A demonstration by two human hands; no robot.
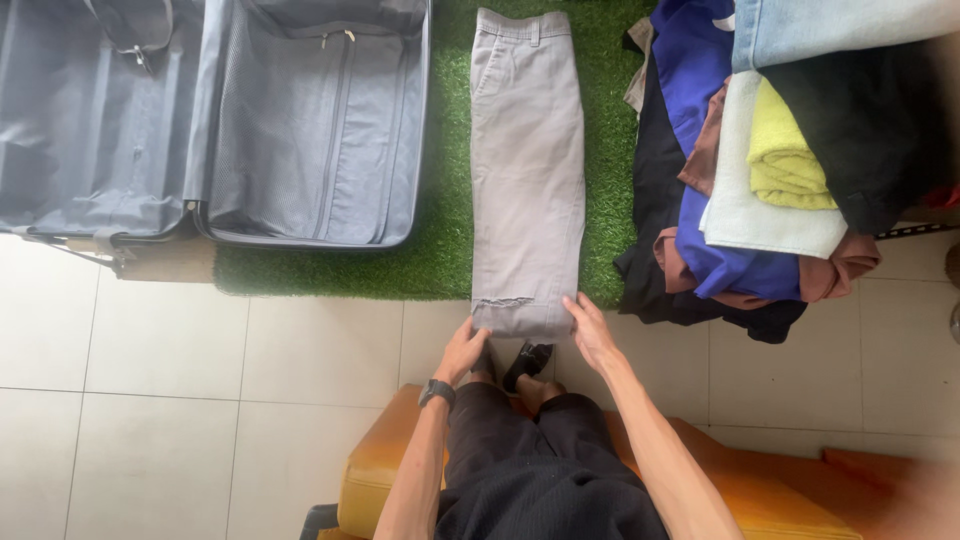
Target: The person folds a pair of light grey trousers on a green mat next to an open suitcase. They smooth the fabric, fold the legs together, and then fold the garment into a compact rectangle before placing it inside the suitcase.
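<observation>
A pair of grey trousers point(527, 170), folded lengthwise into a narrow strip, is laid out on a patch of green artificial turf point(440, 250), waistband far, leg ends near and overhanging onto the white tiled floor point(150, 380). The near hem is gripped at both corners: the left hand point(463, 352) is closed on the left corner, the right hand point(592, 332) on the right corner, fingers curled over the cloth.

For a clean fold, the two corners are best kept level and the cloth held taut, so that the hem is carried far in one straight line and the long edges stay stacked. A frayed tear near the hem should be kept flat so that nothing catches.

To the left, an open grey suitcase point(310, 130) is lying just beside the trousers, a strip of turf between them. To the right, a pile of clothes point(740, 180) is stacked close, its dark lower layers nearly touching the trouser edge, so little sideways room is left there. The near floor is open; an orange cushion point(385, 465) is seen beneath the seated person.
</observation>
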